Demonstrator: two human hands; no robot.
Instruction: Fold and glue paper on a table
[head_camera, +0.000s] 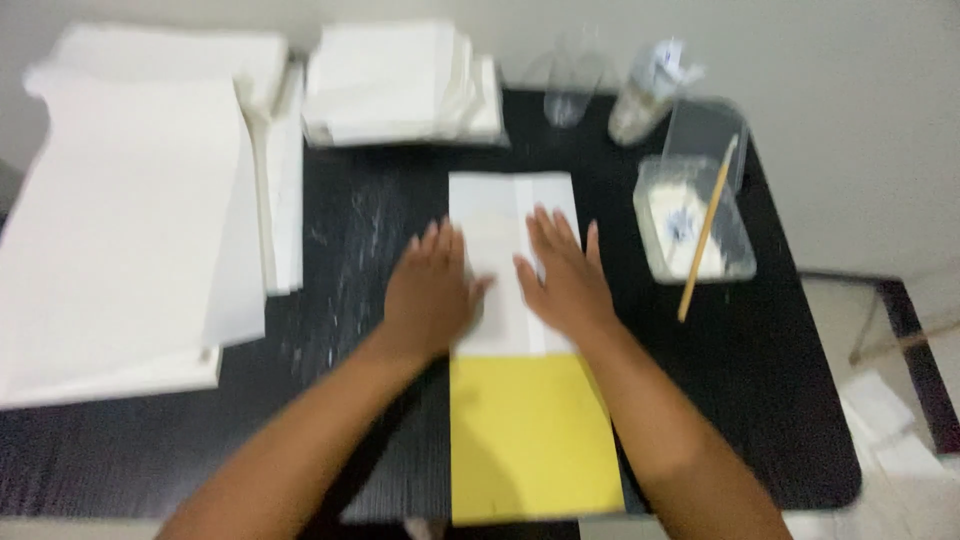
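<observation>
Yellow sheet (530, 440) nearest, at 6 o'clock on black bench (780, 400). Large white paper stack (120, 230) at 9 o'clock. Left hand (430, 290) and right hand (565, 275) flat, fingers spread, gripping nothing, pressing folded white paper (505, 215) at centre. Clear tub (695, 225) with stick (708, 228) at 3 o'clock.

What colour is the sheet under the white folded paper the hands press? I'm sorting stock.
Yellow, seen plainly in the head view, sticking out below the white folded paper.
</observation>
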